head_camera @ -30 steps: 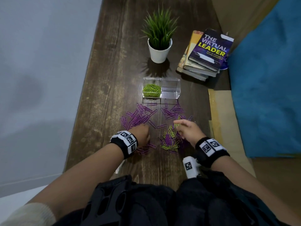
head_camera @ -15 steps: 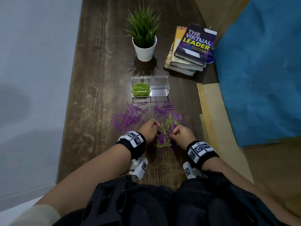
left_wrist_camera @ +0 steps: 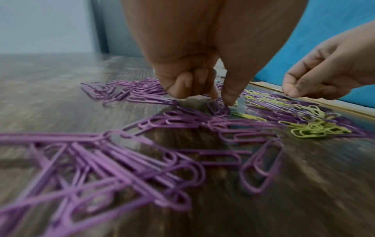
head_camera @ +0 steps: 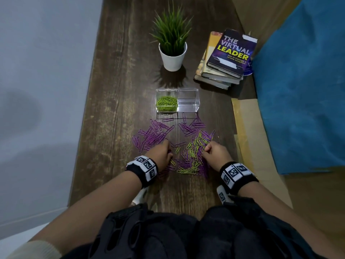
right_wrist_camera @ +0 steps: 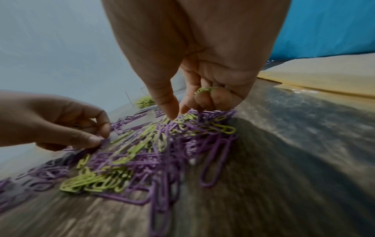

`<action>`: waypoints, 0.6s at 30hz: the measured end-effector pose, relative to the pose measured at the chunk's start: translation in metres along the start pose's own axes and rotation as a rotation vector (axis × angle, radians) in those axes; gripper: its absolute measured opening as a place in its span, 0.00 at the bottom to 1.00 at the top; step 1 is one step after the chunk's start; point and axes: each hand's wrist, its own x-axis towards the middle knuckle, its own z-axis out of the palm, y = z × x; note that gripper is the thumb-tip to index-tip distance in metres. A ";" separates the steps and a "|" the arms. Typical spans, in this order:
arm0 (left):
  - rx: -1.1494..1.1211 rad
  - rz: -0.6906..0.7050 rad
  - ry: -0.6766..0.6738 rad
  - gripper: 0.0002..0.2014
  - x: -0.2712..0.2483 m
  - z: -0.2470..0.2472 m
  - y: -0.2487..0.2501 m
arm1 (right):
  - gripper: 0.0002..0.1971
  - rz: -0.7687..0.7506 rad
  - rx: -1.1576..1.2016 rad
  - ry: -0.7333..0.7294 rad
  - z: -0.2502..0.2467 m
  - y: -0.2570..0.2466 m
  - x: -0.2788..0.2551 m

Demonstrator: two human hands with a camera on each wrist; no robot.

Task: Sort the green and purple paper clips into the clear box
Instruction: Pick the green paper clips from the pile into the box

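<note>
- Left hand is down on the desk, thumb and forefinger pinching at purple clips at the near edge of the purple pile; other fingers curled in.
- Right hand sits at the right of the mixed pile, curled fingers holding a green clip, thumb tip touching the heap.
- The two hands are near each other, the mixed purple-and-green heap between them.
- Clear box stands just beyond the clips, in the middle of the desk; its left compartment holds green clips, and I see nothing in the right one.
- More purple clips lie scattered just in front of the box.
- Far side: a potted plant in a white pot, and a stack of books to its right.
- A blue cloth lies off to the right.
</note>
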 end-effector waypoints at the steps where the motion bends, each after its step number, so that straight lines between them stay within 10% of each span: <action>1: 0.000 -0.002 0.018 0.11 0.000 -0.001 0.000 | 0.04 -0.019 -0.006 -0.008 0.002 -0.004 0.000; 18: -0.002 -0.071 0.011 0.16 0.011 0.022 0.036 | 0.06 -0.009 0.117 -0.088 0.011 -0.014 -0.001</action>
